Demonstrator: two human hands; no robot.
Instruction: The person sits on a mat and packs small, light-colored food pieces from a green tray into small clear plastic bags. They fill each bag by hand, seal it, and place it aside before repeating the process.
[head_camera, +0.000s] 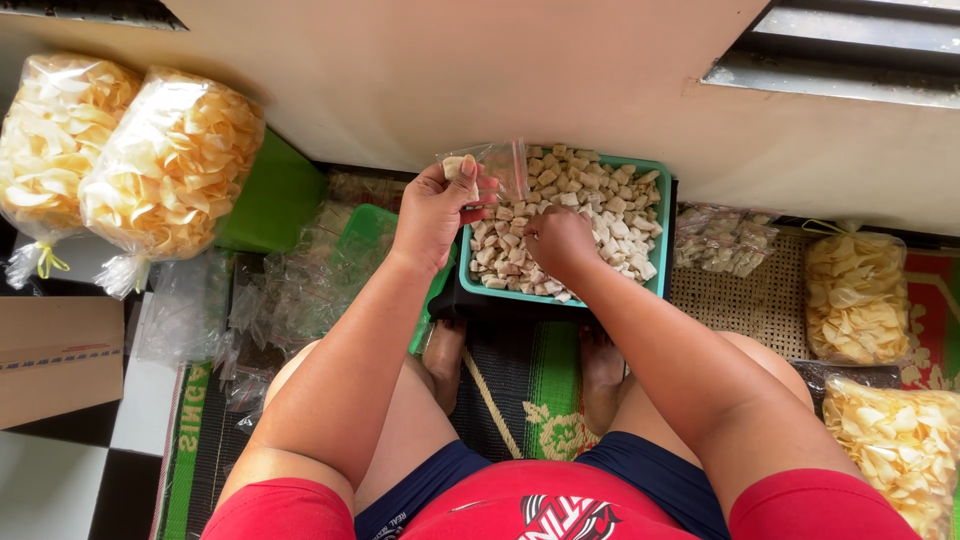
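Note:
My left hand (437, 205) holds a small clear plastic bag (497, 166) open above the near left corner of a teal tray (660, 222). A few pale snack pieces sit inside the bag. The tray is filled with several small beige snack pieces (590, 200). My right hand (558, 238) reaches down into the tray, its fingers curled among the pieces; what it grips is hidden. My bare feet rest just under the tray on a woven mat.
Two big clear bags of yellow chips (130, 150) lie at the far left, two more (858, 295) at the right. Empty small bags (270, 300) and a green lid (368, 240) lie left of the tray, filled small bags (722, 240) to its right. A cardboard box (55, 360) lies at the left edge.

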